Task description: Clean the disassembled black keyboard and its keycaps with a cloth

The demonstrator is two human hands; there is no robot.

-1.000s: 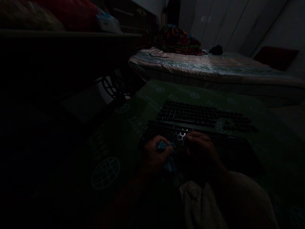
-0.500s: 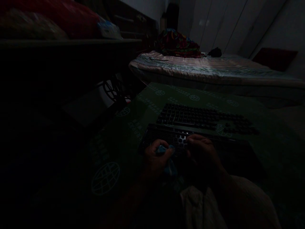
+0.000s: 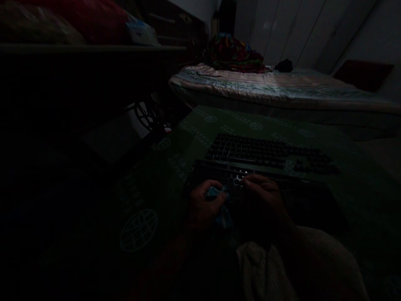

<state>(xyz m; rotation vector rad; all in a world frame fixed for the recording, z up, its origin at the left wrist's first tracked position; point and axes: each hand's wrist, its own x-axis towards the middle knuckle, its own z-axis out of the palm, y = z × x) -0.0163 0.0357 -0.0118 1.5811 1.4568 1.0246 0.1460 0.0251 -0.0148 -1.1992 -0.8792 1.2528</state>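
1. Right hand [image 3: 263, 194] shifted slightly left since the earlier frame, over the black rectangular keyboard body [image 3: 313, 205]; fingers curled, cannot tell whether anything is pinched.
2. Left hand [image 3: 205, 200]: thumb and fingers gripping crumpled blue cloth [image 3: 213, 192].
3. Black keycaps [image 3: 247, 149] in rows beyond body, on green printed sheet [image 3: 230, 125].
4. Red bag-like bundle [image 3: 97, 21], upper left; contents unclear.

A dim bedroom in a home, shown by the wide bed [image 3: 313, 108] with its pale striped sheet [image 3: 250, 83], a heaped dark-red patterned cloth [image 3: 233, 54] and tall, flat, pale cupboard doors [image 3: 283, 31] behind.
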